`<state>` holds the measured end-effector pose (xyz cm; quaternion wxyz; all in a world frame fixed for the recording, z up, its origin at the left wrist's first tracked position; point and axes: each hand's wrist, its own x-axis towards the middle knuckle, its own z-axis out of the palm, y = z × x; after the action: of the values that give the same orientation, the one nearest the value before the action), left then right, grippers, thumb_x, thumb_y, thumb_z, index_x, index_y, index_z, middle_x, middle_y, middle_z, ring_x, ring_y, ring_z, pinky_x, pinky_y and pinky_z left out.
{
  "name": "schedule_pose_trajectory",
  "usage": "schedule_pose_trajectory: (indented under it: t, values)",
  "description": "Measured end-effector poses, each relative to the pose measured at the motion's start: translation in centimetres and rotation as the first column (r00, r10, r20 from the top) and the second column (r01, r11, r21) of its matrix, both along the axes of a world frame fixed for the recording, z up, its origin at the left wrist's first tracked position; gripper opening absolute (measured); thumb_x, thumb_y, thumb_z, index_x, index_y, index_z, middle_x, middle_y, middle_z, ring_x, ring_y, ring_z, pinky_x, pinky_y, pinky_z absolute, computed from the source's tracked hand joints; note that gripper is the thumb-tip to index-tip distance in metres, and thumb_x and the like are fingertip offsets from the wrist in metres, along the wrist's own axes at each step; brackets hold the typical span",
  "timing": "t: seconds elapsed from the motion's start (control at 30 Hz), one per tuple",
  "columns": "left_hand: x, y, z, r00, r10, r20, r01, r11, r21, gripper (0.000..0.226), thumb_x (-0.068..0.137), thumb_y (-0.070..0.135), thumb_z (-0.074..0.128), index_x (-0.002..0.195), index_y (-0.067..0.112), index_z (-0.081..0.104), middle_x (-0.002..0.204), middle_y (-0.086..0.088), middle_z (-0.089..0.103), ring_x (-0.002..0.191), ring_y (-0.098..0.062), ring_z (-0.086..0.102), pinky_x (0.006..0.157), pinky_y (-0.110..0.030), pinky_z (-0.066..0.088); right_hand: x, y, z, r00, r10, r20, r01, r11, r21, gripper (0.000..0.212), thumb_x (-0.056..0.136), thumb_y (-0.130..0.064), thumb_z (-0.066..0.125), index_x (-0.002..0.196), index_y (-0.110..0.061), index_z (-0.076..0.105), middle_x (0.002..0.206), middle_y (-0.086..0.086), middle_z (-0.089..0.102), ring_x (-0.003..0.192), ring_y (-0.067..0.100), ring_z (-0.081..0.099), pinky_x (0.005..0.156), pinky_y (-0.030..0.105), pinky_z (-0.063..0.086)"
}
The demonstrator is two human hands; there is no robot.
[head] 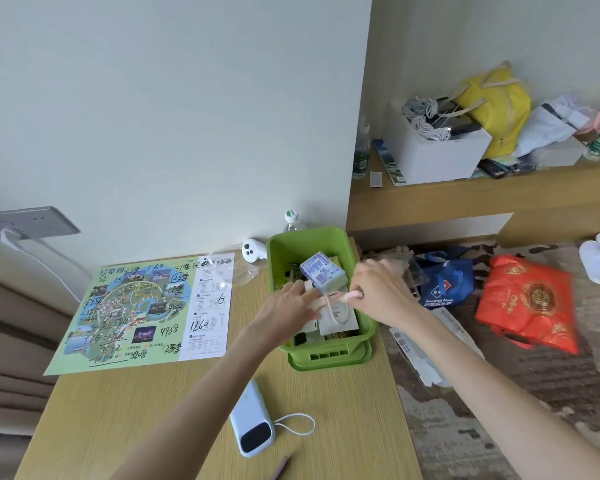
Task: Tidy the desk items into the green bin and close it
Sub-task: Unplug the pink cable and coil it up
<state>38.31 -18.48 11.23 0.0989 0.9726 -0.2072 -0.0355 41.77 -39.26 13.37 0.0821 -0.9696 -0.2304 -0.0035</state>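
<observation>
Your left hand (289, 308) presses flat into the green bin (307, 238) at the table (343, 410) edge; your right hand (378, 291) pinches a pink cord (344, 297).

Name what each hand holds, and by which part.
The right hand pinches the pink cord near its end. The left hand rests flat on items in the green bin, holding nothing.

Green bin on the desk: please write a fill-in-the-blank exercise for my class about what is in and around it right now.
1. The right hand pinches a ____ cable over the green bin.
2. The pale blue power bank lies on the ____, outside the bin.
3. The printed map lies to the bin's ____ side.
Missing words: pink; desk; left.
</observation>
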Motion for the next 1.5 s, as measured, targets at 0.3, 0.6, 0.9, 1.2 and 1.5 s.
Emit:
schedule_pose_trajectory:
  t: [0.3, 0.6, 0.9, 1.2, 1.5]
  values:
    - [0.5, -1.9, -1.6, 0.989, 0.040, -0.145, -0.044, 0.999, -0.022, 0.036, 0.094, 0.038, 0.057, 0.115, 0.009, 0.058, 0.105, -0.007, 0.058, 0.095, -0.025, 0.058, 0.073, -0.036, 0.049, -1.4, 1.2, -3.2, 0.997, 0.077, -0.024, -0.080, 0.975, -0.209, 0.017, 0.087, -0.027, 0.065, 0.097, -0.016, 0.073, 0.107, -0.004, 0.062, 0.111, 0.015, 0.049, 0.120, 0.040, 0.008]
    - [0.7, -0.8, -1.4, 0.947, -0.003, -0.322, -0.027, 0.996, -0.088, 0.028, 0.098, 0.028, 0.053, 0.120, 0.017, 0.067, 0.122, -0.001, 0.064, 0.105, -0.016, 0.062, 0.094, -0.034, 0.051, -3.0, 0.7, -2.7, 0.997, 0.038, -0.062, -0.042, 0.998, -0.049, 0.016, 0.090, -0.032, 0.062, 0.090, -0.021, 0.074, 0.109, -0.007, 0.063, 0.110, 0.009, 0.051, 0.121, 0.037, 0.001]
    - [-4.8, 5.0, 0.9, 0.967, 0.249, -0.049, -0.246, 0.876, -0.416, 0.019, 0.097, 0.029, 0.055, 0.103, 0.020, 0.071, 0.100, 0.008, 0.068, 0.077, -0.006, 0.061, 0.069, -0.031, 0.054, -8.0, 3.5, -2.3, 0.994, 0.106, -0.011, -0.097, 0.943, 0.319, 0.009, 0.088, -0.018, 0.067, 0.097, -0.016, 0.066, 0.098, -0.006, 0.063, 0.093, 0.013, 0.057, 0.090, 0.028, 0.043]
    - [-15.2, 9.1, -8.1, 0.963, 0.238, -0.126, -0.252, 0.962, -0.107, 0.062, 0.077, -0.013, 0.049, 0.125, 0.026, 0.057, 0.132, 0.009, 0.053, 0.120, -0.014, 0.052, 0.088, -0.031, 0.052, -17.3, 7.5, -7.5, 0.969, 0.245, 0.036, -0.243, 0.911, 0.333, 0.013, 0.085, -0.005, 0.062, 0.095, -0.013, 0.061, 0.095, -0.002, 0.054, 0.083, 0.013, 0.051, 0.071, 0.026, 0.046]
    - [-17.4, 10.0, -12.1, 0.981, -0.039, -0.188, 0.103, 0.933, 0.346, 0.090, 0.081, 0.000, 0.060, 0.152, 0.035, 0.017, 0.162, 0.003, 0.011, 0.148, -0.024, 0.010, 0.119, -0.041, 0.019, -22.8, 10.2, -13.9, 0.841, 0.485, -0.239, -0.446, 0.873, 0.199, 0.038, 0.082, 0.002, 0.061, 0.117, -0.014, 0.060, 0.113, -0.001, 0.056, 0.106, 0.016, 0.049, 0.095, 0.031, 0.040]
